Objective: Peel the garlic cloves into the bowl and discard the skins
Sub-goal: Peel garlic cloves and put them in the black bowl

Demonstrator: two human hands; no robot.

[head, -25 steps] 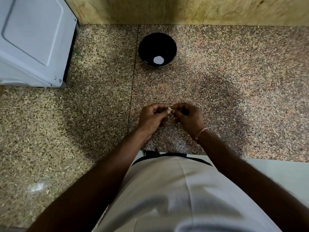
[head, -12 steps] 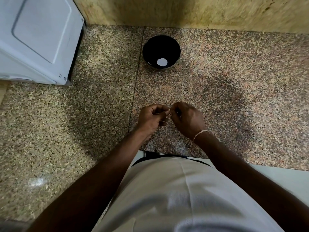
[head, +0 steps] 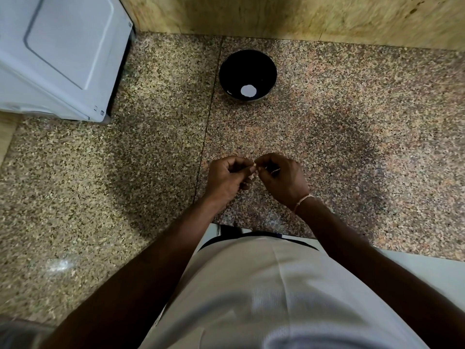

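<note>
Both hands are curled in tight on one garlic clove [head: 254,169]; left hand [head: 227,178] pinches it steady, right hand [head: 283,178] picks at the skin. Best bet imo is tiny nail pulls from the tip, not squeezing; the clove sits right between the fingertips, mostly hidden. The black bowl [head: 247,64] is further away, well apart; I can't make out any cloves in it.

On the tabletop [head: 352,137], the bowl [head: 247,76] sits far back near the wall [head: 302,16]. An appliance [head: 57,54] stands at the far left. Both hands meet nearer, in front of the bowl.
</note>
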